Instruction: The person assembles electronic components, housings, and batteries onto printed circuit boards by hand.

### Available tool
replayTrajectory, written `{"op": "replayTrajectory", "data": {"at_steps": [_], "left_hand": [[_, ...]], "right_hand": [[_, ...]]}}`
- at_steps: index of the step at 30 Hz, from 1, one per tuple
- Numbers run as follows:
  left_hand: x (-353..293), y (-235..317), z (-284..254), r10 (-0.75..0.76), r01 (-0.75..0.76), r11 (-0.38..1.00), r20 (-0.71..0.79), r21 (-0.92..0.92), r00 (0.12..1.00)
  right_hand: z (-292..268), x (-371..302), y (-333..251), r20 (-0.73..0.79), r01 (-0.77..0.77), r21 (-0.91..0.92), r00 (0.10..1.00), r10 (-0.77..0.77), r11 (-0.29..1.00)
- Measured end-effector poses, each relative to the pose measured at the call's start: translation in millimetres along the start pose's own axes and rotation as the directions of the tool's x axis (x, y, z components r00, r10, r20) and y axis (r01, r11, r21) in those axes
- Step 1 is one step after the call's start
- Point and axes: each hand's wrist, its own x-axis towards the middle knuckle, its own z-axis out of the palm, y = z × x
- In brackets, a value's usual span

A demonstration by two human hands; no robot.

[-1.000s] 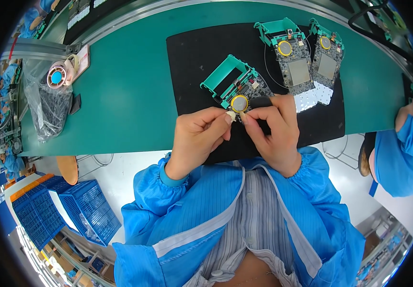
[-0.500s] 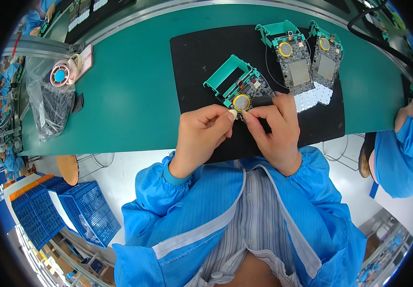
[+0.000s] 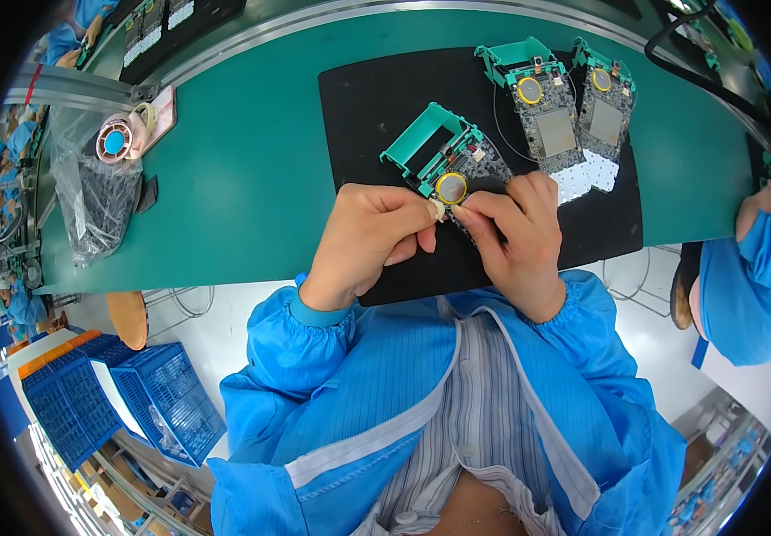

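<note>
So the circuit board [image 3: 495,167] was on the black mat [image 3: 359,134], its teal frame [image 3: 412,132] sticking out between 10 and 11 o'clock. Left hand [image 3: 359,237] had a tiny white bit [image 3: 440,210] pinched at the board's near edge, right hand [image 3: 524,241] just beside it; couldn't tell if that one gripped anything. Fingers kinda blocked the near end. Two more boards [image 3: 557,134] crowded 2 o'clock, while a tape roll [image 3: 115,142] and plastic bag [image 3: 91,214] sat well apart at 9
</note>
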Motion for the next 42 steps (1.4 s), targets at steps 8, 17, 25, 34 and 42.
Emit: {"op": "replayTrajectory", "data": {"at_steps": [8,17,25,34,42], "left_hand": [[0,-6,4,0.05,-0.045,0.994,-0.053,0.097,0.997],[-1,-8,0,0.077,-0.067,0.992,-0.091,0.105,0.993],[-3,-14,-6,0.098,-0.093,0.993,-0.061,0.079,0.993],[-4,-16,-5,0.11,-0.104,0.992,-0.085,0.075,0.99],[-3,-14,-7,0.105,-0.093,0.988,-0.098,0.121,0.99]], "right_hand": [[-2,-2,-3,0.018,-0.008,-0.077,1.0,0.01,0.997],[17,-12,-22,-0.092,-0.113,0.06,0.989,0.118,0.992],[24,-16,-29,-0.136,-0.124,0.095,0.981,0.136,0.988],[25,-14,-34,-0.078,-0.253,0.191,0.959,0.271,0.949],[20,-17,-35,-0.054,-0.395,0.285,0.903,0.426,0.873]]}}
